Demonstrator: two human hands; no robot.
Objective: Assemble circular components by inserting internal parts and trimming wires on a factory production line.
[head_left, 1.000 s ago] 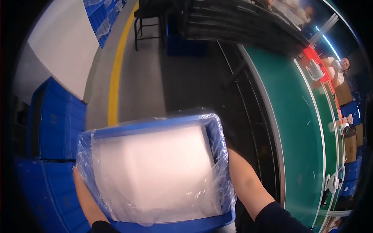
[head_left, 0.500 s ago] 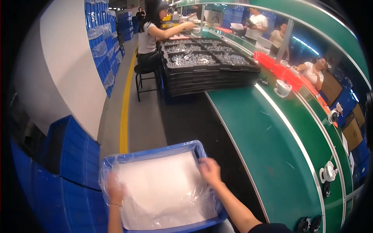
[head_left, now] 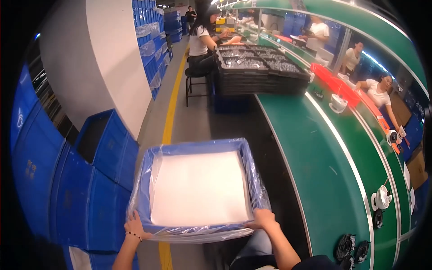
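Observation:
A blue plastic bin (head_left: 198, 147) stands in front of me, lined with a clear plastic liner (head_left: 258, 184) that hangs over its rim. Inside, a flat white sheet (head_left: 198, 186) covers the contents. My left hand (head_left: 136, 228), a beaded bracelet at its wrist, grips the liner at the near left corner. At the near right corner, my right hand (head_left: 264, 219) is closed on the liner over the rim. Both hands' fingertips are partly hidden by plastic and the rim.
Stacked blue bins (head_left: 76, 193) line my left, below a white pillar (head_left: 112, 58). On the right runs a green conveyor (head_left: 310, 157) with black round parts (head_left: 345, 245) and white units (head_left: 382, 198). Black trays (head_left: 261, 81) are stacked ahead, beside a seated person (head_left: 200, 42).
Both hands have moved from the bin's sides to its near corners. The liner now lies back from the sheet and over the rim. The bin appears higher in view.

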